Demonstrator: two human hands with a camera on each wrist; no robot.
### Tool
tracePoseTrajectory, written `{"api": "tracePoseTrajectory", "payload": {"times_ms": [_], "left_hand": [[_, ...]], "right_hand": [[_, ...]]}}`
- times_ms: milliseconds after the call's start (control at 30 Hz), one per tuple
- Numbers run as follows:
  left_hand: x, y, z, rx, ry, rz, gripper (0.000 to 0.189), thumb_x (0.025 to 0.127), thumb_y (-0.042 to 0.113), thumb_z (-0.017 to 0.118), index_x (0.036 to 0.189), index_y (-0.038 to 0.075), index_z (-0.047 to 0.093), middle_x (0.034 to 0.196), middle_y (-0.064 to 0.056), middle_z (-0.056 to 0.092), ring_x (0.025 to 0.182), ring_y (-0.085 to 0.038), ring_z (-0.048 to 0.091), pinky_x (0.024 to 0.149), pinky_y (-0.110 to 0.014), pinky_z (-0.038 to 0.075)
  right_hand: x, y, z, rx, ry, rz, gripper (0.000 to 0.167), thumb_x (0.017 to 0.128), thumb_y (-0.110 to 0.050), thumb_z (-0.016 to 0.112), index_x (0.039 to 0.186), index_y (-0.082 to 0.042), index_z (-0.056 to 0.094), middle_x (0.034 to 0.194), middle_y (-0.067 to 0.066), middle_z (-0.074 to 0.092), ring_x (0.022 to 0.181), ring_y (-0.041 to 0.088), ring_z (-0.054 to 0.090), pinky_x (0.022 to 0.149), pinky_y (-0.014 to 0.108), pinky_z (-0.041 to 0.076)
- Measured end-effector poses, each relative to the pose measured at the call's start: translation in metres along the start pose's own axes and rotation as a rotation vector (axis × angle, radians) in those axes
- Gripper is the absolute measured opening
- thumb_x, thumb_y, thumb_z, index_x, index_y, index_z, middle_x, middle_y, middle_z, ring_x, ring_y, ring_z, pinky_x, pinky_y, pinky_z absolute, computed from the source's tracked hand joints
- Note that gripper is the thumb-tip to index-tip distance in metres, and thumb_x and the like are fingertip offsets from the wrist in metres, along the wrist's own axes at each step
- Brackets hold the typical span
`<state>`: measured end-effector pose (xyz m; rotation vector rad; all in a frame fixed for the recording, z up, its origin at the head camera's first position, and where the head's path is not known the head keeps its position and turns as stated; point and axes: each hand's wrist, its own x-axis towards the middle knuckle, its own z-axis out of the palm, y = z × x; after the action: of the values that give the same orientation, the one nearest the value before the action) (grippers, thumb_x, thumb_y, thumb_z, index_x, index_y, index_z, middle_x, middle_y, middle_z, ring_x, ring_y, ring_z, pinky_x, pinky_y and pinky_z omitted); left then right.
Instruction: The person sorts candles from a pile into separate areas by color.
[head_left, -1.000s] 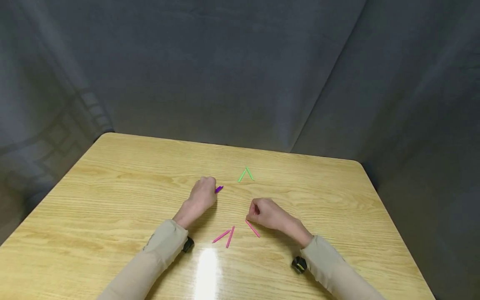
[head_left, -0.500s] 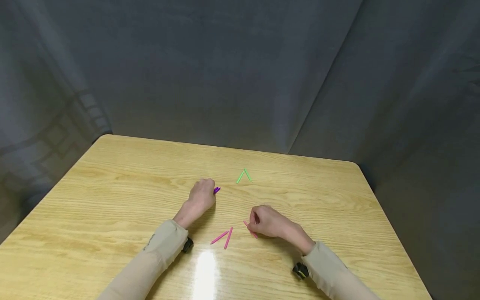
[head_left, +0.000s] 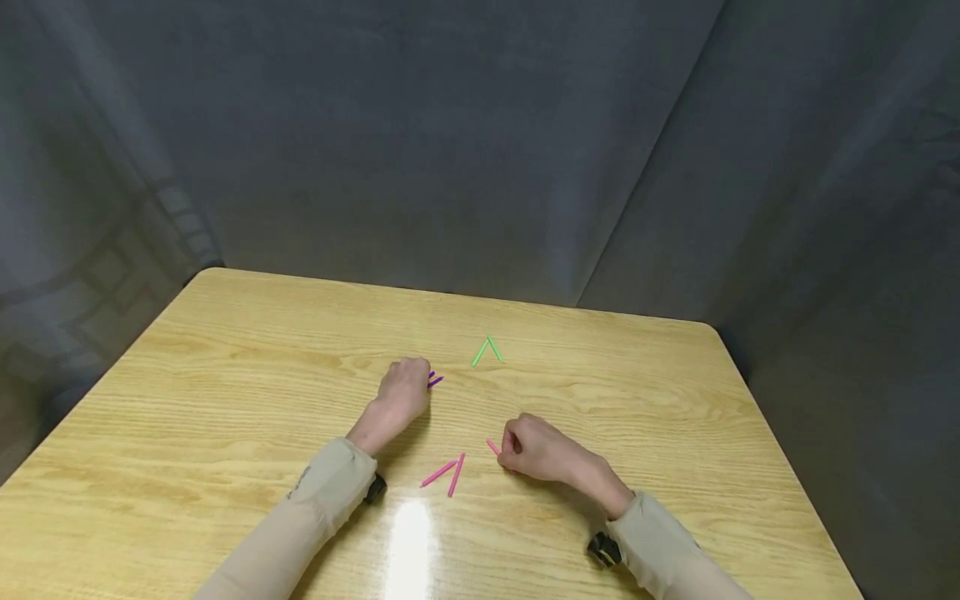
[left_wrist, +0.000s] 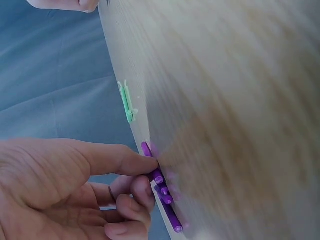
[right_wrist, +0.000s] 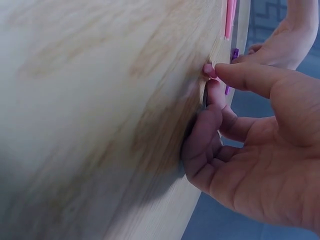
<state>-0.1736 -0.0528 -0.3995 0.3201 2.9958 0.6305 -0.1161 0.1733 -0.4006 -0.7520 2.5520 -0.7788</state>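
Observation:
My left hand (head_left: 403,390) is low over the table, its thumb and forefinger pinching one purple stick (left_wrist: 158,177). More purple sticks (left_wrist: 171,218) lie right beside it, close to the curled fingers. In the head view only the purple tips (head_left: 436,382) show past the knuckles. My right hand (head_left: 536,447) pinches the near end of a pink stick (head_left: 492,447) between thumb and forefinger, its other fingers curled in. The stick's far end points away to the left. In the right wrist view a short pink end (right_wrist: 208,70) shows at the fingertips.
Two pink sticks (head_left: 456,476) lie between the hands, their far ends close together. Farther back, two green sticks (head_left: 481,351) form a peak. The wooden table (head_left: 300,333) reaches back to a dark curtain (head_left: 420,150).
My right hand has slid from the pink stick's far end toward its near end. The left hand stays in place, while the purple tips beside it have spread slightly apart.

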Motion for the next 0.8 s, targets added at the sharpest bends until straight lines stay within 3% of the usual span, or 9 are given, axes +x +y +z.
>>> {"api": "tracePoseTrajectory", "payload": {"times_ms": [367,800], "left_hand": [[-0.001,0.000,-0.002,-0.008,-0.024,-0.015,0.023,0.077,-0.016,0.055,0.065,0.004,0.050,0.061,-0.009,0.050,0.056,-0.022,0.049,0.048,-0.032,0.045],[-0.001,-0.001,-0.006,-0.012,-0.021,-0.012,0.022,0.076,-0.016,0.055,0.066,0.003,0.052,0.062,-0.009,0.051,0.057,-0.022,0.050,0.050,-0.032,0.045]], "right_hand": [[0.000,0.011,-0.008,0.146,-0.056,0.014,0.013,0.091,-0.006,0.062,0.079,-0.006,0.058,0.064,-0.004,0.048,0.054,0.007,0.036,0.052,0.020,0.031],[0.000,0.015,-0.010,0.147,-0.073,-0.015,0.013,0.088,-0.006,0.067,0.079,-0.007,0.058,0.065,-0.005,0.047,0.057,0.004,0.038,0.055,0.019,0.033]]}}
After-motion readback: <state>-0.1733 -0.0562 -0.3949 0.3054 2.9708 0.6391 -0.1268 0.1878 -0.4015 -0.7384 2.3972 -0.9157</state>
